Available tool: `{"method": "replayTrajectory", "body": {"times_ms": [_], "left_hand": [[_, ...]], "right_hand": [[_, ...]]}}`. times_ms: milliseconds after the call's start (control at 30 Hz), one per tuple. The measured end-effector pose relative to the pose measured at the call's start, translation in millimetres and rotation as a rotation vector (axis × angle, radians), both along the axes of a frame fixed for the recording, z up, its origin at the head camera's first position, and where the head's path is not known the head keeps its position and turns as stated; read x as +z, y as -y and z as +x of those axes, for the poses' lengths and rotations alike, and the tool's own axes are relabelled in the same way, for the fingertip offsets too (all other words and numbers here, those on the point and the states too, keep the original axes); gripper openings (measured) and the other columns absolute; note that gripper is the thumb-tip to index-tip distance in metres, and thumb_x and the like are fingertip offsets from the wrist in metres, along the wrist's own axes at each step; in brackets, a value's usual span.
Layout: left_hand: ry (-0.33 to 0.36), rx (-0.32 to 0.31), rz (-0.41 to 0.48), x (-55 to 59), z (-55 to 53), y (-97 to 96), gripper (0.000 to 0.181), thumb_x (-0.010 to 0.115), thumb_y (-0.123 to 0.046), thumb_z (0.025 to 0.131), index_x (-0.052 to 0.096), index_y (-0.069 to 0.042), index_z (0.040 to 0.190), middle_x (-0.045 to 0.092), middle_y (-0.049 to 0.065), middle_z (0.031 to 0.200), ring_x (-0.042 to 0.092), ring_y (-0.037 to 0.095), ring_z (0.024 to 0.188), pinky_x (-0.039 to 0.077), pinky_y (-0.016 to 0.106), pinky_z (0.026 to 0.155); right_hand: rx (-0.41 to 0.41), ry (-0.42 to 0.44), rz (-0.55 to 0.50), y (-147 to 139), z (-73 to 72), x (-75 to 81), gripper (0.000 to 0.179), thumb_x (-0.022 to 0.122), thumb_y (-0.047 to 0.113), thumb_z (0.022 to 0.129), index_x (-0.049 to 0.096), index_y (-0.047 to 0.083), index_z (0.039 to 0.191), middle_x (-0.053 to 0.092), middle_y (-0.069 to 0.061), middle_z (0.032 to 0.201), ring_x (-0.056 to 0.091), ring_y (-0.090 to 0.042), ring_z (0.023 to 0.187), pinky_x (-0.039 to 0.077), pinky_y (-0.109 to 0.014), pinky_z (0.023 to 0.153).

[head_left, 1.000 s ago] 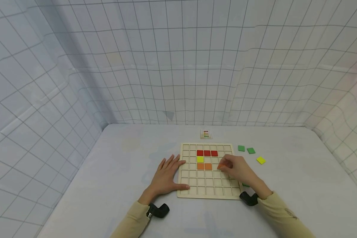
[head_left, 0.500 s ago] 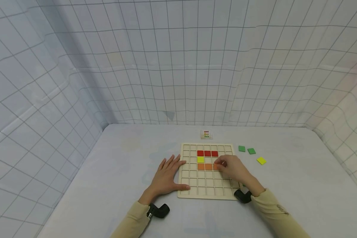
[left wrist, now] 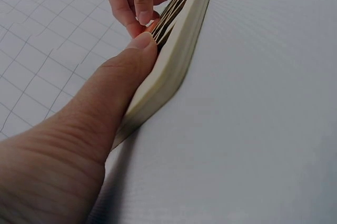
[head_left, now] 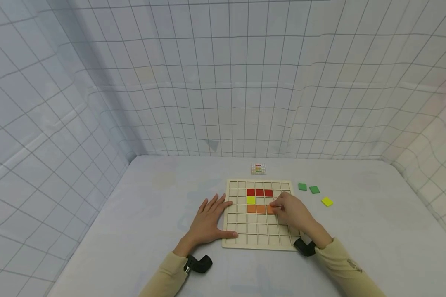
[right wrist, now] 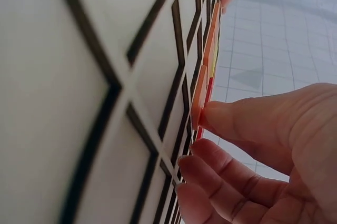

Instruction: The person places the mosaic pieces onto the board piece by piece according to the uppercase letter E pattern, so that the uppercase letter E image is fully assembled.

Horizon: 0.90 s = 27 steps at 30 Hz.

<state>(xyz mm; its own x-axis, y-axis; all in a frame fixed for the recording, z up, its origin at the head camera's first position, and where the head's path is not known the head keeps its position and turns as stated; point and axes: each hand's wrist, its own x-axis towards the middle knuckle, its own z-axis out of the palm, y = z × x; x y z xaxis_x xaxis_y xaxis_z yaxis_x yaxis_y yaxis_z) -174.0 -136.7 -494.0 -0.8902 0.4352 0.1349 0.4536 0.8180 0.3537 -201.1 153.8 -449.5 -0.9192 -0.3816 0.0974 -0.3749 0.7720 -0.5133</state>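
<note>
A pale wooden grid board lies on the table. Three red tiles make a row on it, with one yellow tile below the leftmost. Below that, two orange tiles sit side by side. My right hand pinches a third orange tile at the right end of that row. In the right wrist view my thumb touches this orange tile; the index fingertip is hidden. My left hand rests with spread fingers on the board's left edge, its thumb near the front corner.
Two green tiles and a loose yellow tile lie on the table right of the board. Behind the board is a small pattern card with coloured squares. A white gridded cloth hangs at the back and sides.
My right hand has moved left and brought the orange tile from over the board to the end of the orange row. My left hand has stayed in place.
</note>
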Motion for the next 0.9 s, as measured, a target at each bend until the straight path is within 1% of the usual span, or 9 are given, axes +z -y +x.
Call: {"method": "replayTrajectory", "body": {"times_ms": [267, 433, 533, 667, 733, 800, 833, 900], "left_hand": [[0.001, 0.002, -0.005, 1.4, 0.3, -0.6, 0.095, 0.062, -0.074, 0.071, 0.036, -0.022, 0.146, 0.019, 0.002, 0.156, 0.009, 0.021, 0.143, 0.002, 0.045, 0.113], [0.004, 0.004, -0.011, 1.2, 0.5, -0.6, 0.095, 0.062, -0.074, 0.071, 0.035, -0.022, 0.147, 0.019, 0.002, 0.156, 0.009, 0.021, 0.143, 0.002, 0.045, 0.113], [0.003, 0.003, -0.014, 0.8, 0.4, -0.5, 0.095, 0.062, -0.074, 0.071, 0.035, -0.022, 0.147, 0.018, 0.001, 0.157, 0.008, 0.020, 0.143, 0.002, 0.044, 0.113], [-0.001, 0.001, -0.012, 0.2, 0.3, -0.3, 0.095, 0.062, -0.074, 0.071, 0.036, -0.022, 0.146, 0.019, 0.001, 0.156, 0.009, 0.020, 0.143, 0.002, 0.044, 0.113], [-0.002, 0.000, -0.013, -0.1, 0.1, -0.1, 0.096, 0.061, -0.075, 0.071, 0.036, -0.022, 0.147, 0.019, 0.001, 0.156, 0.009, 0.021, 0.143, 0.002, 0.044, 0.113], [-0.001, 0.000, -0.013, -0.3, 0.2, 0.2, 0.096, 0.061, -0.075, 0.071, 0.035, -0.022, 0.147, 0.018, 0.001, 0.157, 0.008, 0.020, 0.143, 0.001, 0.043, 0.113], [-0.001, 0.000, -0.012, -0.4, 0.2, 0.4, 0.096, 0.061, -0.075, 0.071, 0.035, -0.022, 0.147, 0.018, 0.002, 0.157, 0.008, 0.020, 0.143, 0.001, 0.043, 0.113], [-0.003, 0.001, -0.009, -0.6, 0.2, 0.7, 0.096, 0.061, -0.075, 0.071, 0.035, -0.022, 0.147, 0.019, 0.002, 0.156, 0.008, 0.020, 0.143, 0.002, 0.043, 0.113]], "right_hand": [[0.041, -0.018, -0.006, -8, 2.7, -3.7, 0.016, 0.069, 0.010, 0.087, 0.074, 0.003, 0.101, 0.056, 0.000, 0.089, 0.045, -0.012, 0.068, 0.041, -0.024, 0.057], [0.118, -0.045, 0.000, -13, 5.3, -5.0, 0.022, 0.066, 0.008, 0.088, 0.071, -0.001, 0.107, 0.056, -0.001, 0.090, 0.044, -0.011, 0.070, 0.040, -0.024, 0.056], [0.174, -0.044, -0.009, -18, 5.9, -5.6, 0.025, 0.064, 0.008, 0.090, 0.068, -0.003, 0.112, 0.056, 0.000, 0.091, 0.045, -0.011, 0.073, 0.041, -0.024, 0.060], [0.236, -0.016, -0.086, -29, 6.6, -5.0, 0.025, 0.063, 0.007, 0.091, 0.066, -0.002, 0.114, 0.057, 0.002, 0.093, 0.052, -0.011, 0.080, 0.047, -0.025, 0.065], [0.237, -0.010, -0.117, -34, 7.7, -4.1, 0.024, 0.063, 0.006, 0.090, 0.067, 0.000, 0.113, 0.059, 0.002, 0.096, 0.055, -0.011, 0.083, 0.049, -0.025, 0.066], [0.210, -0.006, -0.137, -39, 9.0, -3.6, 0.022, 0.065, 0.005, 0.089, 0.067, 0.002, 0.111, 0.061, 0.000, 0.097, 0.057, -0.011, 0.082, 0.049, -0.025, 0.065], [0.191, -0.016, -0.136, -41, 9.5, -3.6, 0.022, 0.065, 0.005, 0.089, 0.068, 0.002, 0.110, 0.062, -0.001, 0.098, 0.057, -0.011, 0.082, 0.049, -0.025, 0.064], [0.124, -0.014, -0.139, -45, 10.9, -3.8, 0.020, 0.066, 0.007, 0.089, 0.069, 0.003, 0.108, 0.064, -0.002, 0.099, 0.058, -0.011, 0.079, 0.049, -0.025, 0.063]]}}
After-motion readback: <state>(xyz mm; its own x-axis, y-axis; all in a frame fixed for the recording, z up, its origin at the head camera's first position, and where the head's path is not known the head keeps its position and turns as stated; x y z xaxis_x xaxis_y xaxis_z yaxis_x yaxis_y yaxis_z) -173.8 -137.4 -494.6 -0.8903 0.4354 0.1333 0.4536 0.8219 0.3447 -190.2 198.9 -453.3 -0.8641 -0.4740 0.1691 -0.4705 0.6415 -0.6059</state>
